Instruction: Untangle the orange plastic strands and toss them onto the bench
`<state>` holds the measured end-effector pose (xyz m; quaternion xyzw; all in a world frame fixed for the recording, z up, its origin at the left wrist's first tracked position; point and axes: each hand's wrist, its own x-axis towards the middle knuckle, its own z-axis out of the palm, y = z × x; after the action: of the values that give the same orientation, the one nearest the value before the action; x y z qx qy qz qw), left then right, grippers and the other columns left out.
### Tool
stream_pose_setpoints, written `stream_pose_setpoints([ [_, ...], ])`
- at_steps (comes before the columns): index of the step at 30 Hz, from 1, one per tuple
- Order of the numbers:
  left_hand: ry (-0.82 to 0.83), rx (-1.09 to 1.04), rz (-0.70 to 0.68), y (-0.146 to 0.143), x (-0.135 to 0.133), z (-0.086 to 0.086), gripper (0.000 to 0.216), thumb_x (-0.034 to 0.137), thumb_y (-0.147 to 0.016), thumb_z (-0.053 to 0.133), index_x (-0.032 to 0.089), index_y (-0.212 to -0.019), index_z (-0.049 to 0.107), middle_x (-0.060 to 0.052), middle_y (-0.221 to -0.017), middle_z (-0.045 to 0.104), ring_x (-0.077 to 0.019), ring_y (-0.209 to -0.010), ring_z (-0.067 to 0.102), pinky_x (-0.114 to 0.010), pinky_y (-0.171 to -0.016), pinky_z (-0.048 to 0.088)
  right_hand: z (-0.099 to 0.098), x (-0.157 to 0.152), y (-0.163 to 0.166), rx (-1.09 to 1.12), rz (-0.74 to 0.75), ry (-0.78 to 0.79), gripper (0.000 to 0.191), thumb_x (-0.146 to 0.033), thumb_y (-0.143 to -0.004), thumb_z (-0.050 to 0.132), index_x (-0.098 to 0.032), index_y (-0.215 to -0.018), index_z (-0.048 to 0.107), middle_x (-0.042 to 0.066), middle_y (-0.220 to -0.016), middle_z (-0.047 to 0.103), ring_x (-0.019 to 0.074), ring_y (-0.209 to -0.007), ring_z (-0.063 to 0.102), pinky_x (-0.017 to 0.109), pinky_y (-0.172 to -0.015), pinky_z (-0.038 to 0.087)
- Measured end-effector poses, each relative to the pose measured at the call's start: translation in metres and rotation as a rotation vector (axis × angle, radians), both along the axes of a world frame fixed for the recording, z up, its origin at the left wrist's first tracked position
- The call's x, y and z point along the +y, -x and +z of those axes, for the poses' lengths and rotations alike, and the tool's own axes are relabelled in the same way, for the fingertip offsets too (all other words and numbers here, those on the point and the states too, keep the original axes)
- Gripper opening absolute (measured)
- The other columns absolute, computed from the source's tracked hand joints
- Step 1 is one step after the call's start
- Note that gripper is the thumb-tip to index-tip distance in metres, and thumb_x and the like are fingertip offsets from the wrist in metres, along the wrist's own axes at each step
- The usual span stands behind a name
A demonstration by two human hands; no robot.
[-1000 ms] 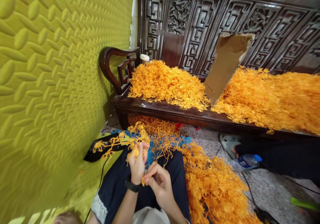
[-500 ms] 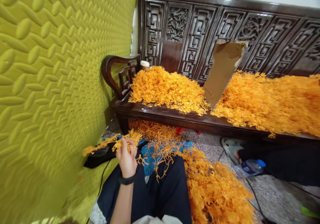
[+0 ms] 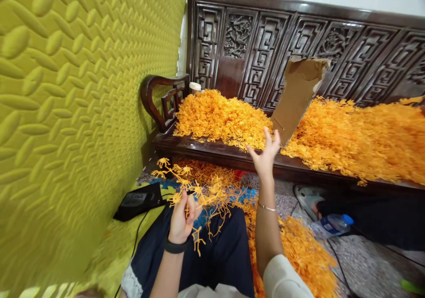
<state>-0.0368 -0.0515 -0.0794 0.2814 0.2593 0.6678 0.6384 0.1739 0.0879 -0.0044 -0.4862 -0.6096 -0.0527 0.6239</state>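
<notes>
My left hand (image 3: 182, 218) is closed around a branching sprig of orange plastic pieces (image 3: 186, 187), held above my lap. My right hand (image 3: 265, 154) is raised toward the dark wooden bench (image 3: 212, 149), fingers spread and holding nothing. Two big heaps of orange plastic pieces lie on the bench seat, the left heap (image 3: 222, 116) and the right heap (image 3: 358, 136), with a cardboard sheet (image 3: 295, 96) leaning between them. More orange pieces (image 3: 292, 249) spill over the floor to the right of my knees.
A yellow quilted wall (image 3: 73, 112) fills the left side. A black box with a cable (image 3: 137, 199) lies on the floor by my left knee. Another person's sandalled foot (image 3: 307, 196) and a plastic bottle (image 3: 330, 223) are under the bench at right. A small cup (image 3: 194, 87) sits by the armrest.
My right hand, out of view half a second ago, has risen open toward the bench. My left hand has lifted the sprig and shifted slightly right.
</notes>
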Motion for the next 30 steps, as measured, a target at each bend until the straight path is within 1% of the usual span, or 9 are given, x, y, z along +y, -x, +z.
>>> stream_pose_setpoints([
  [3,0.002,0.028,-0.011,-0.004,-0.002,-0.002,0.066,0.061,-0.073,0.058,0.016,-0.033,0.029,0.007,-0.031,0.015,-0.0029,-0.031,0.018,-0.021,-0.039,0.012,-0.018,0.001,0.013,0.064,0.357,0.308,0.046,-0.040,-0.075,0.065,-0.016,-0.113,0.056,0.014,-0.124,0.053,0.0270,-0.120,0.046,0.049,-0.102,0.034],
  [6,0.024,0.124,-0.048,-0.009,-0.002,-0.002,0.066,0.062,-0.071,0.060,0.017,-0.033,0.029,0.008,-0.032,0.015,-0.0032,-0.032,0.018,-0.022,-0.040,0.010,-0.030,-0.040,0.039,0.193,0.791,0.485,0.025,-0.033,-0.084,0.055,-0.017,-0.102,0.062,0.010,-0.105,0.065,0.0196,-0.098,0.061,0.038,-0.089,0.047],
  [8,0.029,0.235,-0.064,-0.011,-0.001,-0.001,0.065,0.060,-0.072,0.059,0.017,-0.033,0.030,0.008,-0.032,0.017,-0.0036,-0.033,0.019,-0.023,-0.041,0.010,-0.032,-0.074,0.054,0.211,0.942,0.499,0.019,-0.029,-0.085,0.055,-0.018,-0.096,0.065,0.008,-0.098,0.066,0.0182,-0.093,0.062,0.034,-0.084,0.049],
  [11,0.013,0.463,-0.008,-0.013,0.001,0.001,0.062,0.054,-0.077,0.056,0.017,-0.033,0.032,0.006,-0.034,0.022,-0.0051,-0.035,0.022,-0.024,-0.043,0.014,-0.033,-0.113,0.070,0.191,0.896,0.377,0.016,-0.025,-0.080,0.063,-0.020,-0.095,0.065,0.006,-0.096,0.062,0.0183,-0.096,0.059,0.032,-0.085,0.047],
  [14,-0.033,0.661,0.095,-0.014,0.002,0.002,0.056,0.050,-0.075,0.058,0.018,-0.035,0.037,0.005,-0.037,0.028,-0.0076,-0.039,0.024,-0.025,-0.044,0.016,-0.034,-0.135,0.079,0.045,0.759,0.329,0.036,-0.024,-0.073,0.070,-0.023,-0.108,0.061,0.006,-0.102,0.057,0.0192,-0.099,0.055,0.031,-0.085,0.046],
  [16,-0.058,0.709,0.140,-0.014,0.002,0.003,0.051,0.048,-0.071,0.061,0.018,-0.037,0.039,0.004,-0.039,0.032,-0.0090,-0.042,0.025,-0.025,-0.045,0.018,-0.036,-0.141,0.083,-0.025,0.693,0.331,0.037,-0.021,-0.076,0.067,-0.023,-0.112,0.059,0.007,-0.102,0.055,0.0187,-0.098,0.055,0.030,-0.083,0.047],
  [19,-0.068,0.737,0.151,-0.017,-0.001,0.004,0.044,0.042,-0.074,0.060,0.017,-0.041,0.045,0.003,-0.041,0.038,-0.0100,-0.043,0.031,-0.025,-0.047,0.021,-0.040,-0.144,0.084,0.036,0.632,0.326,0.022,-0.015,-0.084,0.055,-0.023,-0.103,0.062,0.006,-0.096,0.058,0.0163,-0.091,0.057,0.027,-0.078,0.048],
  [22,-0.097,0.841,0.096,-0.022,-0.005,0.006,0.043,0.039,-0.083,0.051,0.017,-0.046,0.048,0.003,-0.043,0.040,-0.0103,-0.043,0.034,-0.025,-0.047,0.023,-0.042,-0.142,0.077,0.179,0.569,0.308,0.017,-0.014,-0.085,0.054,-0.022,-0.094,0.066,0.005,-0.092,0.062,0.0161,-0.088,0.058,0.028,-0.077,0.047],
  [30,-0.213,0.926,0.000,-0.029,-0.019,0.014,0.049,0.035,-0.088,0.047,0.019,-0.043,0.033,0.004,-0.044,0.029,-0.0099,-0.044,0.030,-0.026,-0.049,0.023,-0.047,-0.131,0.056,0.439,0.540,0.302,0.012,-0.017,-0.080,0.062,-0.023,-0.084,0.072,0.004,-0.083,0.066,0.0164,-0.080,0.059,0.028,-0.067,0.046],
])
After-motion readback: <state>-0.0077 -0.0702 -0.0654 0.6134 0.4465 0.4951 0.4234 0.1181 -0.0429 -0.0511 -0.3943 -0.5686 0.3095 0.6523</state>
